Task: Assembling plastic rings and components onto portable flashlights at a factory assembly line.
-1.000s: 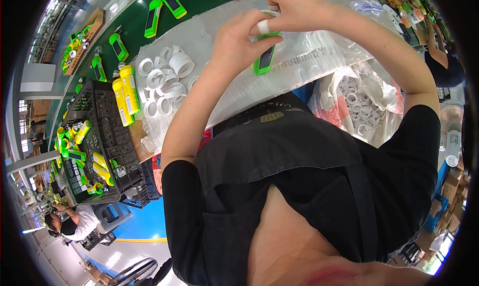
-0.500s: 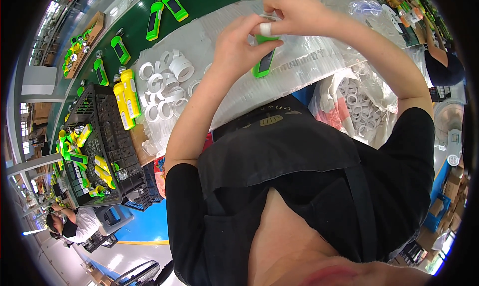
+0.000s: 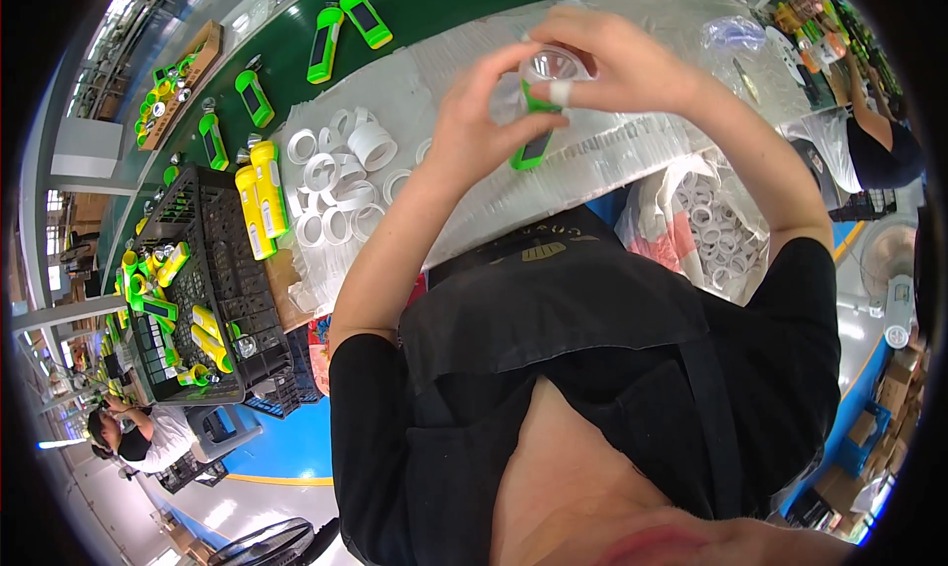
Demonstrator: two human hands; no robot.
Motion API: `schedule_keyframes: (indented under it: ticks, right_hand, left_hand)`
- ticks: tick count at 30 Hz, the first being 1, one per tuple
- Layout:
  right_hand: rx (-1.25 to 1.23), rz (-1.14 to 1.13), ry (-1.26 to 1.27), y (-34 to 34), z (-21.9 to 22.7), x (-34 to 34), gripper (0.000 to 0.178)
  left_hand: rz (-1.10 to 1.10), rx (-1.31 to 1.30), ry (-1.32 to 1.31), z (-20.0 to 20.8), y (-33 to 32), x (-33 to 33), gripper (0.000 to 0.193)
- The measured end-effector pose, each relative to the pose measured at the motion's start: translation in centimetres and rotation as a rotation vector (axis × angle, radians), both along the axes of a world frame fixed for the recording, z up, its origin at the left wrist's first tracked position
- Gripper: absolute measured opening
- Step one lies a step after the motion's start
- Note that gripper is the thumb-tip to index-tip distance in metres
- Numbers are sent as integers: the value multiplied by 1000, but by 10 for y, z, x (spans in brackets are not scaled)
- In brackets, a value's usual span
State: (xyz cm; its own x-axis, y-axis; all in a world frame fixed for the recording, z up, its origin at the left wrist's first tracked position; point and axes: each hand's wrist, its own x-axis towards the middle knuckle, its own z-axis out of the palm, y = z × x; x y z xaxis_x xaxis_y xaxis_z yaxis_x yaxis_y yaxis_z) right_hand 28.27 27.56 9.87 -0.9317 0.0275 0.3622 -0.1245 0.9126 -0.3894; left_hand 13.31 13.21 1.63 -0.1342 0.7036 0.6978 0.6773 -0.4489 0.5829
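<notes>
Both hands are closed around a green flashlight [image 3: 534,151] with a dark panel along its body. Its round clear lens end [image 3: 555,65] faces up between them. My left hand [image 3: 476,120] wraps the near-left side, thumb across the body. My right hand [image 3: 627,64] curls round the rim of the lens end from the right; a white band is on one of its fingers. Left of my left forearm lies a pile of white plastic rings [image 3: 341,171] on the plastic-covered worktop [image 3: 449,210]. Part of the flashlight's body is hidden by my fingers.
Several green flashlights [image 3: 324,44] lie on the green surface [image 3: 286,62] beyond. Two yellow flashlights [image 3: 267,191] stand by a black crate [image 3: 212,270] of more. A sack of white rings [image 3: 713,225] sits right of my lap. Other people [image 3: 163,438] are at the sides.
Both hands have tilted the flashlight, so its clear lens end now shows between them. My right hand has shifted slightly right and nearer. The view has moved a little.
</notes>
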Motion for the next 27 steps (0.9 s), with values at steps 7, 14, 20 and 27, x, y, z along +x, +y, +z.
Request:
schedule_keyframes:
  ticks: [7, 14, 20, 27]
  right_hand:
    - [50, 285, 326, -11, 12, 3, 39]
    - [-223, -458, 243, 72, -98, -149, 32]
    - [-237, -823, 374, 178, -124, -208, 43]
    - [261, -1106, -36, 283, -168, -199, 51]
  left_hand:
    - [-799, -1144, -744, 53, -40, -6, 91]
    - [356, -685, 306, -16, 87, -137, 60]
    - [777, -519, 658, -22, 91, -220, 73]
    - [545, -786, 265, -60, 94, -253, 59]
